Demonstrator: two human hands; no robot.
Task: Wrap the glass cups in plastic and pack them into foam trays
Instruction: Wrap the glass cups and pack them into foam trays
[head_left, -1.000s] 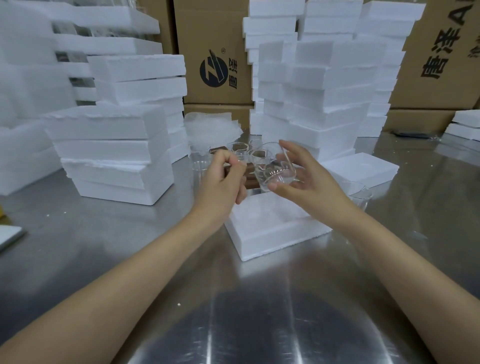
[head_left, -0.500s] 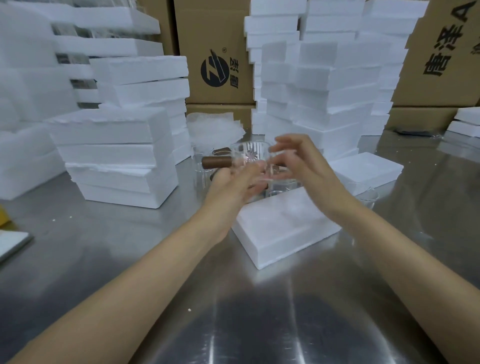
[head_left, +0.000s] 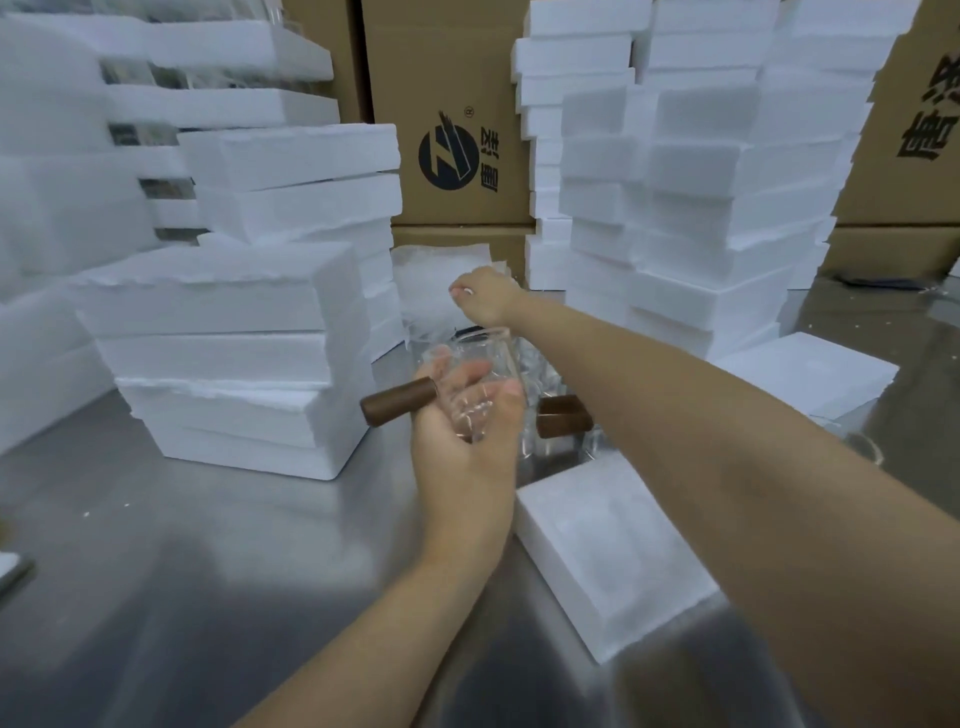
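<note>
Glass cup (head_left: 470, 371) with a brown handle (head_left: 399, 408) pointing left lies in the left grip (head_left: 467, 421), which is palm up with fingers curled round the cup's wall, above the steel worktop (head_left: 208, 545). Just right of this grip, nearer the person, a foam tray (head_left: 613, 551) shows a shallow recess. Right of the grip a second cup (head_left: 563, 423) stands partly hidden by the forearm. The right grip (head_left: 483, 300) is farther off, on the plastic pile (head_left: 434, 278), fingers bent down; whether they pinch a sheet cannot be told. Foam stacks (head_left: 234, 338) rise left of both grips, boxes (head_left: 457, 104) beyond.
</note>
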